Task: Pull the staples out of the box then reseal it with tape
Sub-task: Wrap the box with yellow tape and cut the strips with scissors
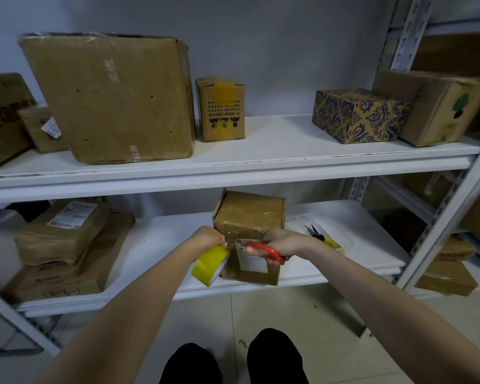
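Box (248, 217) sits on lower shelf (166, 239), front edge. Your left hand (209, 239) grips yellow tape roll (209, 265) at box's left corner. Your right hand (281, 243) clasps red scissors (266, 252) against box front.

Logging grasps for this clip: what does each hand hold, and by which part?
The left hand grips the yellow tape roll at its top edge. The right hand holds the red scissors by their handles, at the box.
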Demonstrator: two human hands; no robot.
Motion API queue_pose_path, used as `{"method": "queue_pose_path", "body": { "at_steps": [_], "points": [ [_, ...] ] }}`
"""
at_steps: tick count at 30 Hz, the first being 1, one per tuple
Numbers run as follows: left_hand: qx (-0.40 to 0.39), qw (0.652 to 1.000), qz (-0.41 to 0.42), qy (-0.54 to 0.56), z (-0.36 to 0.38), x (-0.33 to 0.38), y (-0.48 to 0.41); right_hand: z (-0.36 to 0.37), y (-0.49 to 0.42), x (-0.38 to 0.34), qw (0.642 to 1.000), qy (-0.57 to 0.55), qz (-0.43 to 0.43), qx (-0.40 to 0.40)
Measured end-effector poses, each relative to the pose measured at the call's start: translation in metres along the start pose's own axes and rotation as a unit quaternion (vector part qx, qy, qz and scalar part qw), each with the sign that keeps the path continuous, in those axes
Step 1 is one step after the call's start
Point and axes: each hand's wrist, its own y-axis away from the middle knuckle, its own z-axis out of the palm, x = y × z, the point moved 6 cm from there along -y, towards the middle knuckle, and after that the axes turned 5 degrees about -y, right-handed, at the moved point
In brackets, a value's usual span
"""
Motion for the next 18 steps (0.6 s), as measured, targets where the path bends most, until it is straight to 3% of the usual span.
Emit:
{"method": "queue_pose_path", "body": {
  "at_steps": [8,11,15,18],
  "points": [
    [0.114,0.957,0.071,-0.257,-0.008,0.019,0.009,0.004,0.023,-0.002,0.986,0.101,0.089,-0.093],
    [0.133,0.935,0.077,-0.318,-0.007,0.024,0.014,-0.005,0.034,-0.007,0.987,0.119,0.071,-0.08],
    [0.129,0.927,0.09,-0.341,-0.004,0.03,0.017,-0.043,0.068,-0.055,0.991,0.033,-0.101,0.076],
    [0.109,0.945,0.086,-0.296,-0.003,0.027,0.018,-0.083,0.1,-0.089,0.94,-0.036,-0.194,0.277]
  ]
}}
